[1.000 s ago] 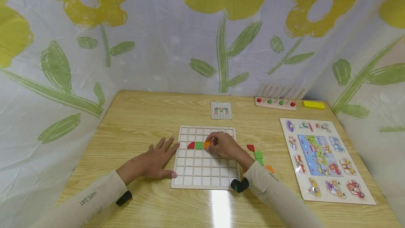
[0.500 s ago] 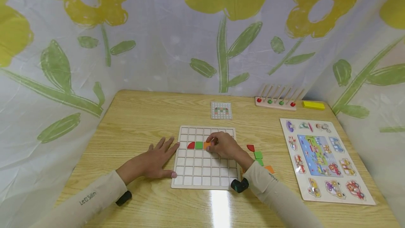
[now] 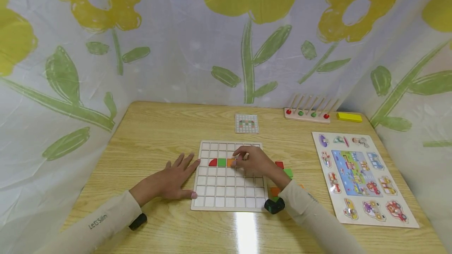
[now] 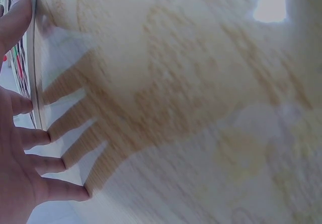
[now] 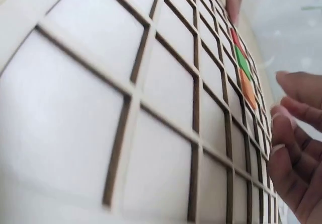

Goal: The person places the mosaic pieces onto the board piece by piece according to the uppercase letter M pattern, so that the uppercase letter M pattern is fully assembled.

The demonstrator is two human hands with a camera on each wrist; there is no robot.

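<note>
The step in hand appears to be the seating of the orange tile (image 3: 229, 162) in the grid board (image 3: 220, 190), which lies between the two hands. The tile sits just left of the right hand's (image 3: 253, 161) fingertips, touching the green tile (image 3: 221, 162), with the red quarter-round piece (image 3: 213, 162) next, nearer the left hand (image 3: 171, 179). In the right wrist view the right hand's fingers are loosely bent, a narrow gap from the tile, and no piece shows in them; the tile looks flat in its cell. The left hand is spread wide, thumb and index finger touching the board's near edge on its own side. The next move probably calls for the right hand to reach back beside its own wrist, where a loose red piece (image 3: 279, 165), a loose green piece (image 3: 288, 173) and a loose orange piece (image 3: 275, 191) lie, and to check the pattern card (image 3: 246, 124) beyond both hands. Compared with half a second ago, the right hand has let go of the orange tile and shifted slightly outward; its wrist now uncovers the loose orange piece, while the left hand stays put.
</note>
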